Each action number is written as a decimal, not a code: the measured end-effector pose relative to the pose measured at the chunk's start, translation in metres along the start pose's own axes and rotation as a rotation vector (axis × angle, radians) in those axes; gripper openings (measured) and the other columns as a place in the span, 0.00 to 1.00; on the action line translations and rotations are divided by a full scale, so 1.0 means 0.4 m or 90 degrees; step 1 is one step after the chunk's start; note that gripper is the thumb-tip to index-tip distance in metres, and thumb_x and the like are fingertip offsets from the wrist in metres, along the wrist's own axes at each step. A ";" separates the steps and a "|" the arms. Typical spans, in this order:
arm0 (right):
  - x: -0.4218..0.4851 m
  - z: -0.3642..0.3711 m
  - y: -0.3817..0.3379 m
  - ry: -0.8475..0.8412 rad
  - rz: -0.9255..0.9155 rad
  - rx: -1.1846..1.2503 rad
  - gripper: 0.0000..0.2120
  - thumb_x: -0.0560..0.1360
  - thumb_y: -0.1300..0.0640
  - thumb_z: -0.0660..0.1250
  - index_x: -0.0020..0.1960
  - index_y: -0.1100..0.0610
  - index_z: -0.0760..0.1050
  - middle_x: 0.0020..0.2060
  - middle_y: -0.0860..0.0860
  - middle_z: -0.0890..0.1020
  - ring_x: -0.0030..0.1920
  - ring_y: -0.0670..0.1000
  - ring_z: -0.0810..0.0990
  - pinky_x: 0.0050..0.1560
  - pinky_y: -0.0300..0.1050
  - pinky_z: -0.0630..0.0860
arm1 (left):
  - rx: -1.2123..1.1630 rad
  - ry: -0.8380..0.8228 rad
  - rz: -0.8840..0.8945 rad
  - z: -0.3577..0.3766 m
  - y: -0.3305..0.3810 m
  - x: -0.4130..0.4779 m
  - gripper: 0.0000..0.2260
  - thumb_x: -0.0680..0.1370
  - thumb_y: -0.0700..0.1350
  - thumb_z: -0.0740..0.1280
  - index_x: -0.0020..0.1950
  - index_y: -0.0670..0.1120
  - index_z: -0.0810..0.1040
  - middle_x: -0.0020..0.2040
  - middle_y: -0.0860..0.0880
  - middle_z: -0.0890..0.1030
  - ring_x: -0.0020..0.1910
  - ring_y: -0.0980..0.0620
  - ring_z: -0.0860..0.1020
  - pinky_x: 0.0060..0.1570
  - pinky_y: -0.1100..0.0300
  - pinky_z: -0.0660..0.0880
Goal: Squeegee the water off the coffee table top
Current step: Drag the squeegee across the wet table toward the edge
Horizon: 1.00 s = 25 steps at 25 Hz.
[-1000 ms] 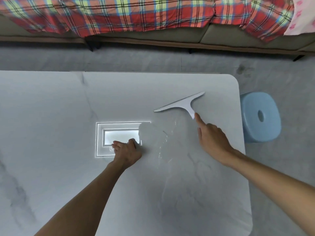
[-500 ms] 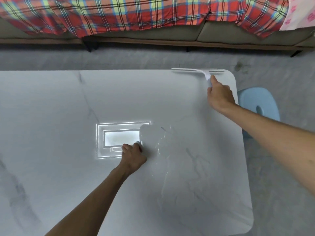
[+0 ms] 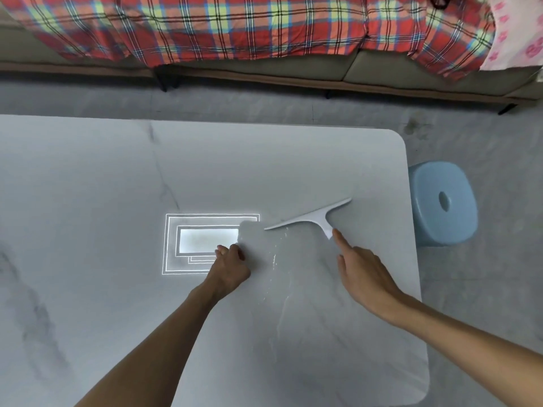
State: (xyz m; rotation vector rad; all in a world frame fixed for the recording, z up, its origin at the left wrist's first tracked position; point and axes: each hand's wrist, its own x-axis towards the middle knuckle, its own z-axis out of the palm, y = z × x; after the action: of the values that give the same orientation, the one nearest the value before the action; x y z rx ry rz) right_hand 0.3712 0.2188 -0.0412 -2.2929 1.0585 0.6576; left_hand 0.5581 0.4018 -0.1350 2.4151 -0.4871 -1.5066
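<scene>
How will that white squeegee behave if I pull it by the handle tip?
Probably light and stiff: the squeegee looks thin and flat. With only one right hand fingertip at its handle, it may pivot instead of tracking straight. Water streaks beside it could let it slide.

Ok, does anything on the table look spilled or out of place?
Yes: thin streaks of water run down the coffee table top just below the squeegee, whose blade sits at a slant. Nothing looks damaged.
</scene>
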 end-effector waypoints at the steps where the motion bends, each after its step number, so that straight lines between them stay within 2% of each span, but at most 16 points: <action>1: 0.006 -0.012 -0.007 0.020 -0.010 0.006 0.26 0.81 0.54 0.52 0.76 0.43 0.50 0.45 0.55 0.78 0.45 0.57 0.78 0.43 0.45 0.71 | -0.003 0.026 0.017 -0.003 -0.012 -0.014 0.14 0.70 0.35 0.60 0.55 0.42 0.70 0.57 0.40 0.70 0.54 0.39 0.73 0.45 0.56 0.68; 3: 0.061 -0.044 -0.047 0.092 -0.051 0.021 0.23 0.80 0.54 0.52 0.74 0.43 0.54 0.43 0.57 0.78 0.45 0.61 0.79 0.42 0.47 0.71 | -0.016 0.079 0.033 -0.007 -0.040 -0.041 0.10 0.71 0.36 0.61 0.51 0.46 0.68 0.48 0.46 0.74 0.44 0.43 0.74 0.39 0.57 0.65; 5: 0.147 -0.071 -0.114 0.139 -0.099 0.038 0.21 0.80 0.55 0.52 0.71 0.44 0.57 0.38 0.56 0.75 0.41 0.63 0.77 0.40 0.47 0.68 | -0.026 0.112 0.033 -0.003 -0.082 -0.069 0.10 0.71 0.37 0.62 0.49 0.48 0.68 0.47 0.47 0.75 0.42 0.45 0.73 0.38 0.57 0.65; 10: 0.205 -0.001 -0.189 0.114 -0.151 -0.040 0.23 0.79 0.56 0.52 0.74 0.46 0.57 0.38 0.54 0.73 0.39 0.60 0.72 0.38 0.47 0.67 | 0.038 0.111 0.063 0.050 -0.195 -0.117 0.15 0.70 0.36 0.65 0.56 0.41 0.72 0.57 0.43 0.69 0.54 0.43 0.72 0.55 0.54 0.71; 15: -0.001 0.119 -0.032 0.115 -0.095 -0.097 0.28 0.78 0.59 0.55 0.76 0.44 0.55 0.34 0.55 0.75 0.33 0.58 0.73 0.32 0.46 0.66 | 0.012 0.081 0.076 0.108 -0.233 -0.161 0.17 0.70 0.39 0.67 0.58 0.41 0.72 0.57 0.43 0.67 0.56 0.41 0.71 0.59 0.52 0.71; 17: -0.087 0.134 0.029 0.098 -0.072 -0.124 0.29 0.78 0.60 0.55 0.76 0.44 0.55 0.33 0.53 0.75 0.32 0.56 0.72 0.31 0.46 0.65 | -0.002 0.070 0.072 0.123 -0.251 -0.187 0.17 0.70 0.40 0.67 0.59 0.41 0.72 0.58 0.43 0.68 0.55 0.41 0.72 0.56 0.52 0.72; 20: -0.184 0.137 0.092 0.100 -0.020 -0.123 0.28 0.78 0.60 0.55 0.75 0.43 0.57 0.33 0.52 0.76 0.32 0.55 0.73 0.31 0.47 0.66 | -0.044 0.071 0.056 0.143 -0.282 -0.231 0.17 0.72 0.40 0.66 0.60 0.43 0.71 0.59 0.45 0.72 0.51 0.43 0.75 0.47 0.56 0.71; 25: -0.295 0.162 0.127 0.190 -0.012 -0.049 0.25 0.79 0.58 0.55 0.73 0.41 0.59 0.30 0.51 0.76 0.31 0.55 0.74 0.32 0.48 0.70 | -0.162 0.168 0.035 0.153 -0.311 -0.278 0.07 0.74 0.43 0.67 0.51 0.47 0.74 0.48 0.48 0.81 0.47 0.46 0.79 0.41 0.55 0.75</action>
State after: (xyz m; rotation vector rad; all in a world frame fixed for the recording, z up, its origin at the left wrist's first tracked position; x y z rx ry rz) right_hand 0.2497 0.2951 -0.0292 -2.5210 1.1593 0.3592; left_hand 0.4756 0.5584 -0.1184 2.3310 -0.2830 -1.1270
